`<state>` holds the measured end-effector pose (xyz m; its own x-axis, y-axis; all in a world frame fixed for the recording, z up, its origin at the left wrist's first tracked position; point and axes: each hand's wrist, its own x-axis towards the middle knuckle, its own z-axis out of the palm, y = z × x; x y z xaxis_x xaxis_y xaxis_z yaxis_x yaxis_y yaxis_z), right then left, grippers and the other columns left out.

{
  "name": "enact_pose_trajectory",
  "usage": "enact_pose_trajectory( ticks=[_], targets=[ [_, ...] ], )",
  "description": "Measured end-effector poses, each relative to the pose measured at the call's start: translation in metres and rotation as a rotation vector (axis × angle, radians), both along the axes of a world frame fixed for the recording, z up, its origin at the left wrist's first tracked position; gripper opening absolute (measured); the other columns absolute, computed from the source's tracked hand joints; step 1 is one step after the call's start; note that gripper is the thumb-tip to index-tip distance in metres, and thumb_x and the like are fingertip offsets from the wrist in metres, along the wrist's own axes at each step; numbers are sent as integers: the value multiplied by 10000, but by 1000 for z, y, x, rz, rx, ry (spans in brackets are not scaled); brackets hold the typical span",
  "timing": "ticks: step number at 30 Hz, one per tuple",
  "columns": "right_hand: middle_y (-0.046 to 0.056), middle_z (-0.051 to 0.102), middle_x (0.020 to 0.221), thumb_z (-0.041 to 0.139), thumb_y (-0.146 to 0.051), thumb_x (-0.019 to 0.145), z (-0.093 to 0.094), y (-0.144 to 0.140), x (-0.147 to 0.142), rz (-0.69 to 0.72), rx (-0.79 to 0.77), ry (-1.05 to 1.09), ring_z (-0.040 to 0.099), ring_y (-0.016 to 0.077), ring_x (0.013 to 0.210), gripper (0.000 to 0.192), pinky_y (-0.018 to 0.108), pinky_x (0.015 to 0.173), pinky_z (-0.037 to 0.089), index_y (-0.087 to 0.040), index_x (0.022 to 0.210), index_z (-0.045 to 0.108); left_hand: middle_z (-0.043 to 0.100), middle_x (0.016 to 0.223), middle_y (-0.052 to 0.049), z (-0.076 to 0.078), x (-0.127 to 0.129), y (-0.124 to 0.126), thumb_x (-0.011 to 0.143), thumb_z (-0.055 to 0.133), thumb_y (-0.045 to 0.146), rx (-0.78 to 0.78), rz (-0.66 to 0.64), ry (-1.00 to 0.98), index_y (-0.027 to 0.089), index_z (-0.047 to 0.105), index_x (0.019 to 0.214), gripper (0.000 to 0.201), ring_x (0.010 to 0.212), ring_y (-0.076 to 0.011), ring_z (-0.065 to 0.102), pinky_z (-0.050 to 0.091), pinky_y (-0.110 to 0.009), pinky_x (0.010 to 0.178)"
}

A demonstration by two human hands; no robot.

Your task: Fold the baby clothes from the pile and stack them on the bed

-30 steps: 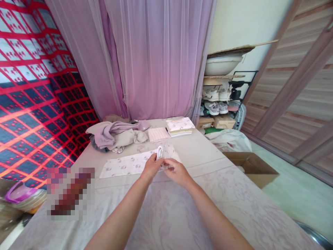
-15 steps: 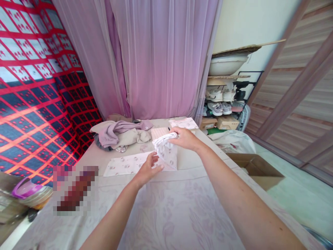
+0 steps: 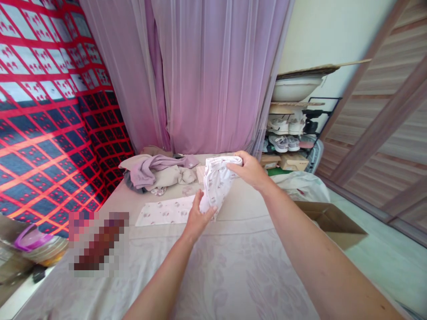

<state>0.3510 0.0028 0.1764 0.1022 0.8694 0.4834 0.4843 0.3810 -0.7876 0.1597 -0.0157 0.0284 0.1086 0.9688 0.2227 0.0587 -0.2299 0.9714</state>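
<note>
Clothes heap (image 3: 156,171), lilac & beige, sits at the far left of the bed (image 3: 233,271), w/ a dark piece under it; just right of it a striped folded item (image 3: 200,173), mostly hidden behind the garment in hand. Flat printed cloth (image 3: 165,211) lies spread on the bed near the left hand, pale w/ small pinkish motifs. Blurred-out patch covers sth at the bed's left edge, can't tell what. White printed garment (image 3: 216,182) is held up off the bed between both hands, above the right end of the flat cloth: bunched, hanging from top right down to lower left, soft folds, faint small print, thicker rolled edge at the top. Right hand (image 3: 250,169) grips its top edge, fingers closed round the roll. Left hand (image 3: 200,215) pinches the lower end, thumb on the fabric. Bed is covered w/ a pale sheet w/ faint floral pattern, a seam band running across. Behind: pink sheer curtains (image 3: 213,75); red & navy patterned blanket (image 3: 46,111) hanging at left. Right side: shoe rack (image 3: 290,133) w/ sneakers, a white basin (image 3: 293,89) on top, cardboard boxes below, open cardboard box (image 3: 330,220) on the floor, wood-panelled sliding door (image 3: 390,115).
</note>
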Motion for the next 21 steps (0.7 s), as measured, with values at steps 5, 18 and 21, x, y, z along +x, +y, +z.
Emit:
enact_pose_trajectory(
  ticks=[5, 18, 21],
  targets=[
    [21, 636, 841, 593, -367, 673, -15, -7, 7, -4, -64, -191, 584, 182, 745, 315, 307, 675, 461, -177, 925, 594, 693, 899, -31, 43, 27, 23, 671, 743, 454, 16, -136, -386, 189, 615, 1071, 497, 852, -163, 632, 473, -300, 827],
    [22, 705, 875, 570, -246, 766, 24, -29, 9, 133, 76, -768, 619, 191, 838, 186, 304, 798, 420, -210, 909, 682, 682, 974, -14, 32, 27, 14, 756, 638, 274, 179, -168, 150, 215, 584, 1084, 338, 891, -160, 623, 463, -280, 821],
    [10, 699, 863, 576, -279, 766, 31, -33, 24, 41, 105, -606, 615, 172, 777, 217, 261, 695, 427, -202, 948, 666, 683, 1044, -36, 5, 6, 5, 773, 589, 203, 112, -53, 589, 225, 577, 1120, 347, 972, -196, 624, 454, -316, 867]
  ],
)
